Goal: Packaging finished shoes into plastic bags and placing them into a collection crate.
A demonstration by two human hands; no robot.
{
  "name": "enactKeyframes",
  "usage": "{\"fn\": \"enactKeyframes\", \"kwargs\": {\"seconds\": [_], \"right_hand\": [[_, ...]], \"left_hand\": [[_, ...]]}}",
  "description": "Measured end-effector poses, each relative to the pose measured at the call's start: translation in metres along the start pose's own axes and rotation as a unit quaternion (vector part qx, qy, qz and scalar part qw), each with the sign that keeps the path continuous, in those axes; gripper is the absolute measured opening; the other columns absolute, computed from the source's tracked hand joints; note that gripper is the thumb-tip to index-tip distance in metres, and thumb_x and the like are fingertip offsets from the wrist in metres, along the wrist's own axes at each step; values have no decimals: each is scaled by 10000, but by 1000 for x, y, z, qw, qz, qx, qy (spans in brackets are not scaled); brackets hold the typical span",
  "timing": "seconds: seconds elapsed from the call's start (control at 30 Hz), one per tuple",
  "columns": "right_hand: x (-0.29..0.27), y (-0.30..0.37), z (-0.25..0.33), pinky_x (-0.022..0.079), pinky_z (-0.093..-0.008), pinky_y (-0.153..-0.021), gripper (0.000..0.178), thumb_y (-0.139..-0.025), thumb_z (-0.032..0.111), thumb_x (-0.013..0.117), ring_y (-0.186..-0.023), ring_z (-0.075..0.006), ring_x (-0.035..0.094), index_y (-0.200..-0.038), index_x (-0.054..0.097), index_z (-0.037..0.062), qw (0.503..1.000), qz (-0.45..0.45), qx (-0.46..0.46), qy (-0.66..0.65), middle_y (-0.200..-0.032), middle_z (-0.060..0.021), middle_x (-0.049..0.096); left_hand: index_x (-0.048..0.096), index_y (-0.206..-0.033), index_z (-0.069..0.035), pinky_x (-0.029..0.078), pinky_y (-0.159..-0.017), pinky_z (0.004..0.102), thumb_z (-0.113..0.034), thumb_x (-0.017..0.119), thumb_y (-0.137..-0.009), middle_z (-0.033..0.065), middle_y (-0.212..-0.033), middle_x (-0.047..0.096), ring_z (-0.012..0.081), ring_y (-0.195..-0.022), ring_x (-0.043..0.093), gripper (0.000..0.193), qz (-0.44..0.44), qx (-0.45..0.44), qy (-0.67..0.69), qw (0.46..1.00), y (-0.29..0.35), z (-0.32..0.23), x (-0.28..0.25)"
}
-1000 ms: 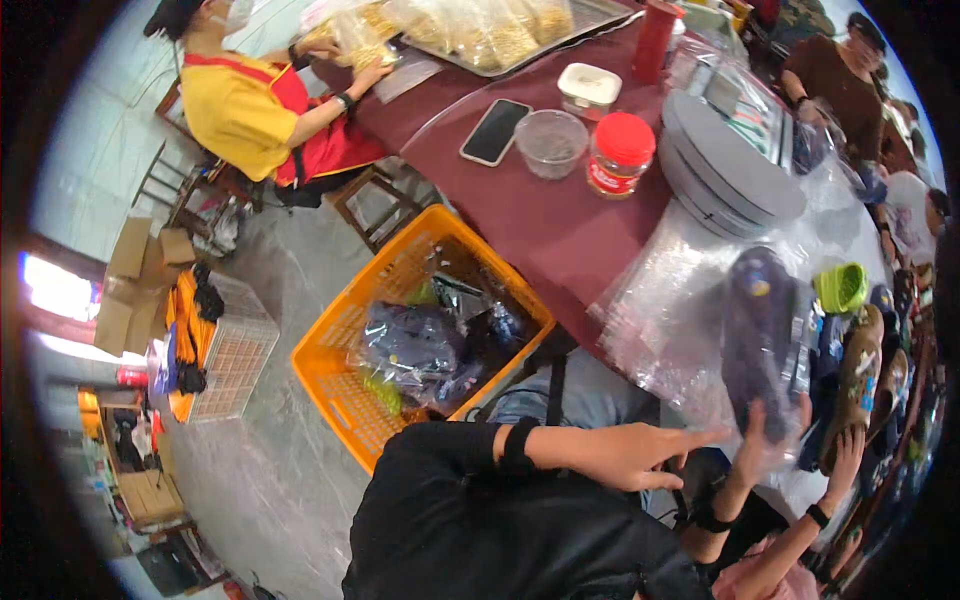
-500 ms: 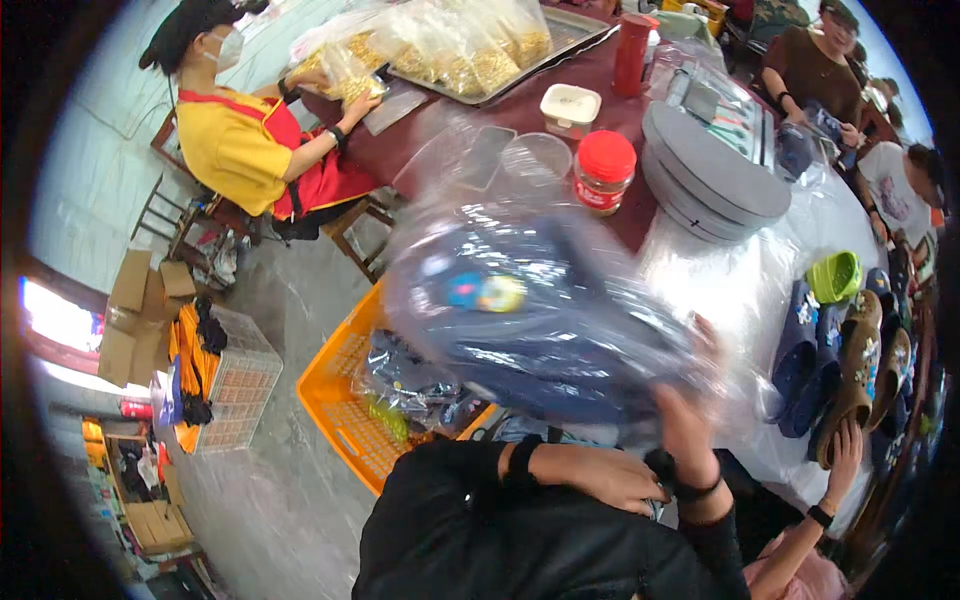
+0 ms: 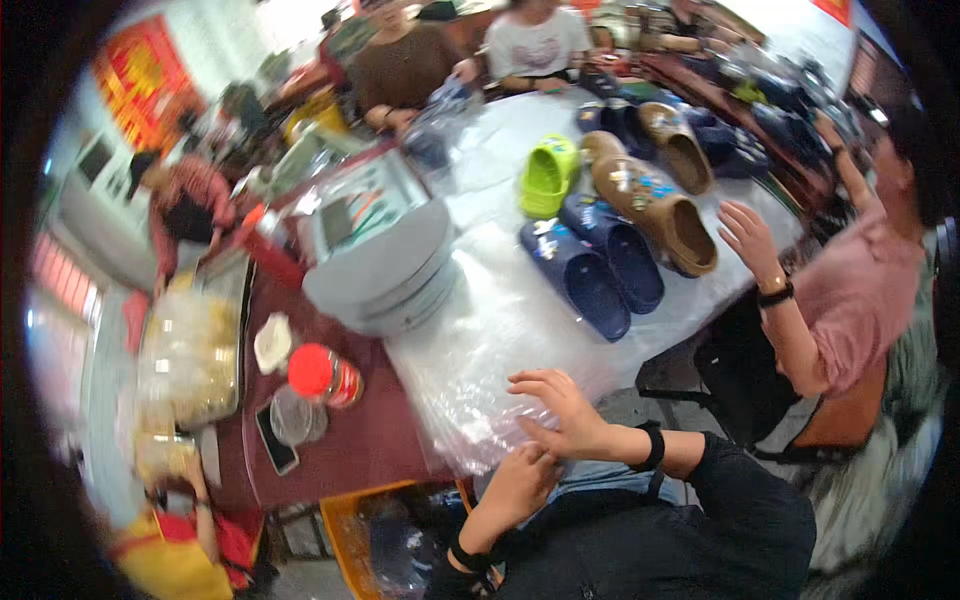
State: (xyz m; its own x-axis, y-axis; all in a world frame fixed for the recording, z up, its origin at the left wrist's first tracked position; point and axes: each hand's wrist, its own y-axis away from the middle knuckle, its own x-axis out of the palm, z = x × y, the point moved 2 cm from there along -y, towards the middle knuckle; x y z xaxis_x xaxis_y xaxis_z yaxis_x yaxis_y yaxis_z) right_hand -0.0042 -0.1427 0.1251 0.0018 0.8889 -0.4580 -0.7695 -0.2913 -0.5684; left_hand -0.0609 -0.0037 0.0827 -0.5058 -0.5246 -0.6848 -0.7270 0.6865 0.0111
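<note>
My right hand (image 3: 566, 418) is open, its fingers spread just over the near edge of a stack of clear plastic bags (image 3: 470, 375). Below it, close by, my left hand (image 3: 518, 490) has its fingers curled together; whatever they may hold is hidden. Beyond the stack stand several clogs: a navy pair (image 3: 585, 285) with charms, a brown pair (image 3: 655, 220), and a lime-green clog (image 3: 548, 180). More dark clogs (image 3: 625, 120) sit behind these.
An orange basket (image 3: 345, 545) with bagged goods stands below the table's near edge. A grey machine (image 3: 385, 270), red-lidded jar (image 3: 325, 375), clear tub (image 3: 297, 415) and phone (image 3: 277, 440) lie left. A co-worker's hand (image 3: 750, 240) reaches near the clogs at right.
The view has turned right toward the clogs. The bagged navy item that my right hand held has left it, and that hand is now empty over the plastic bags.
</note>
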Motion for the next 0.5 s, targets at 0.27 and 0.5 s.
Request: {"fn": "enactKeyframes", "kwargs": {"seconds": [0.27,0.5], "right_hand": [[-82,56,-91,461,-402,-807,344,-783,148,648,-956,-331,572,-1087,556,16,944,-178,222,164,-1061,-172,584],[-88,39,-139,493,-459,-713,464,-787,272,660,-945,-353,572,-1132,506,4,838,-96,397,363,-1082,-141,552]], "left_hand": [[565,-1215,-162,262,-1017,584,-294,618,-833,192,-1328,440,433,-1242,364,407,-162,-113,-309,930,-15,38,16],[386,-1393,-248,193,-1049,605,-362,539,-880,184,-1437,326,446,-1329,248,546,-87,-132,-337,928,1,74,38]]}}
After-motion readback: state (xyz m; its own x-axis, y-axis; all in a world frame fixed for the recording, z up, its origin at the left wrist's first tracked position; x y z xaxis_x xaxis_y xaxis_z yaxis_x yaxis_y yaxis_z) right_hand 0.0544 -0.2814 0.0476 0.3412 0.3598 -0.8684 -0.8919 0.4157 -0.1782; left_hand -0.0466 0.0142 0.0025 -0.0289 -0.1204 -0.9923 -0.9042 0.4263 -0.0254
